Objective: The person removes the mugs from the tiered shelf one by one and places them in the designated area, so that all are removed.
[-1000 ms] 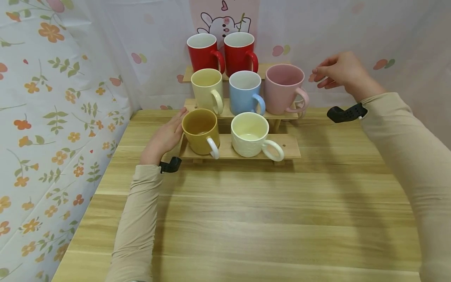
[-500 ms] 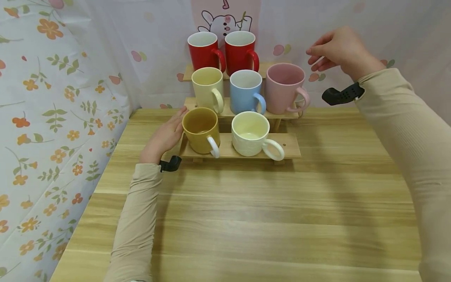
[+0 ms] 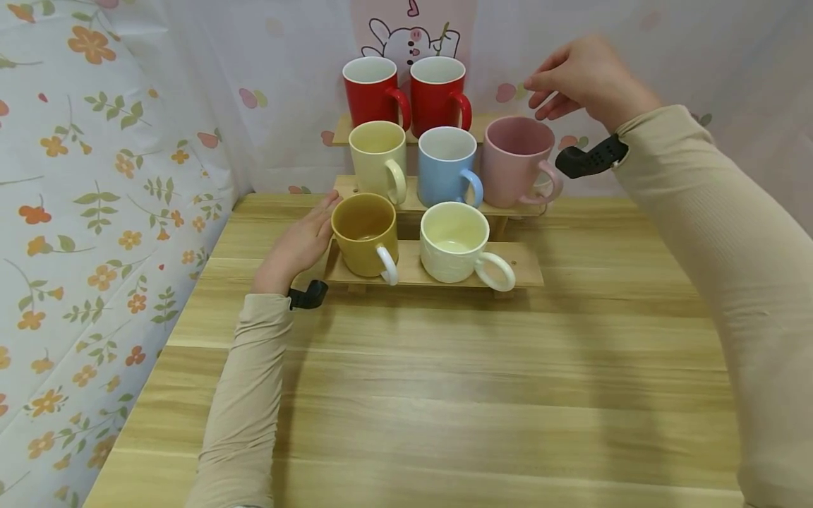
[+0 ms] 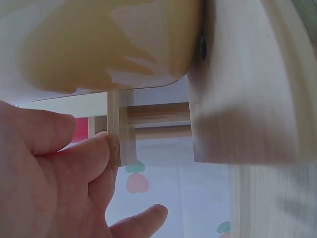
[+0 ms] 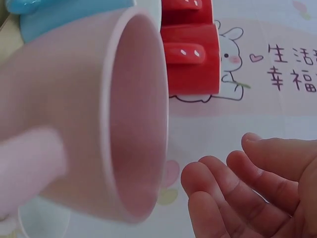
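One beige sleeve (image 3: 244, 388) rises from the bottom left of the frame to the left hand (image 3: 295, 247), which lies along the left end of the wooden rack (image 3: 408, 262), just beside the brown mug (image 3: 363, 255). Its fingers stretch forward, loose and slightly bent; seen from the left wrist, one finger spreads away from the others. Whether the fingertips actually touch the rack, I can't tell. Over at the upper right, the right hand (image 3: 587, 81) hangs in the air above and beside the pink mug (image 3: 516, 173), apart from its rim, fingers softly curved and a little parted, thumb clear of them.

Floral cloth (image 3: 95, 247) with orange flowers and green leaves covers the left side. A wood-grained table (image 3: 495, 395) fills the lower middle, with the rack toward its back edge. On the lowest step, mid-frame, are the brown mug and a cream mug (image 3: 447, 261); on the middle step, a yellow mug (image 3: 375, 171), a blue mug (image 3: 442, 176) and the pink mug; on the top step, one red mug (image 3: 370, 104) and another red mug (image 3: 434, 106). Every handle points rightward. Pale cloth (image 3: 305, 106) hangs across the top, bearing a rabbit drawing (image 3: 403, 48) at upper centre.
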The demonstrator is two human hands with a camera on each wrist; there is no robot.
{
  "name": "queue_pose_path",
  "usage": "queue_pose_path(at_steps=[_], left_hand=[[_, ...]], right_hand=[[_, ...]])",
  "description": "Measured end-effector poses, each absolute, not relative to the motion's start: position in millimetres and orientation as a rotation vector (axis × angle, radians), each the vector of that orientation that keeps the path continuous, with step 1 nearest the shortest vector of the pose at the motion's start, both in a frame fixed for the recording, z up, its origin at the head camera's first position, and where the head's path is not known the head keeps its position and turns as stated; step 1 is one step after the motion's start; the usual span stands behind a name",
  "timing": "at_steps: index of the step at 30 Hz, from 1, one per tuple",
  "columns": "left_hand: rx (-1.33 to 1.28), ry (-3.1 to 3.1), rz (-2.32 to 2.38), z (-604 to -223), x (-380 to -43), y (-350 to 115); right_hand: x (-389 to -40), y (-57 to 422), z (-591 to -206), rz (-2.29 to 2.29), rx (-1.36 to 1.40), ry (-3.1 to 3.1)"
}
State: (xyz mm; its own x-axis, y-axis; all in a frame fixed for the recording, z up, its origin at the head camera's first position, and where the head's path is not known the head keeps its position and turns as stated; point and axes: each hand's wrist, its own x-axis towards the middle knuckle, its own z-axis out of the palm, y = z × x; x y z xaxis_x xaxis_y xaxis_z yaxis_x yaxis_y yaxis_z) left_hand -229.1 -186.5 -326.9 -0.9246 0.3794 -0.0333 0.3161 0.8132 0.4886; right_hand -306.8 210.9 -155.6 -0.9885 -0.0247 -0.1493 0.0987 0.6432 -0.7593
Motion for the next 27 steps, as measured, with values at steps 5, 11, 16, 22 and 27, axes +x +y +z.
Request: queue_pose_path(at_steps=[5, 11, 16, 22, 27], left_hand=[[0.572, 2.863, 0.738, -328.2, -230.8, -187.5], [0.576, 2.861, 0.739, -329.7, -231.1, -188.2], [0.564, 2.862, 0.757, -330.9, -230.4, -188.1], [0.554, 2.866, 0.755, -331.3, -231.0, -188.3], [0.56, 2.864, 0.742, -330.7, -231.6, -188.5]], right_hand=[[-312.0, 198.7, -153.1, -1.253, 0.049, 2.715], [-317.1, 183.9, -151.6, -1.241, 0.018, 2.715], [-321.9, 173.0, -150.2, -1.203, 0.006, 2.706], [-325.0, 163.0, -151.6, -1.118, -0.002, 2.712], [-326.7, 154.9, -153.6, -1.049, -0.019, 2.717]])
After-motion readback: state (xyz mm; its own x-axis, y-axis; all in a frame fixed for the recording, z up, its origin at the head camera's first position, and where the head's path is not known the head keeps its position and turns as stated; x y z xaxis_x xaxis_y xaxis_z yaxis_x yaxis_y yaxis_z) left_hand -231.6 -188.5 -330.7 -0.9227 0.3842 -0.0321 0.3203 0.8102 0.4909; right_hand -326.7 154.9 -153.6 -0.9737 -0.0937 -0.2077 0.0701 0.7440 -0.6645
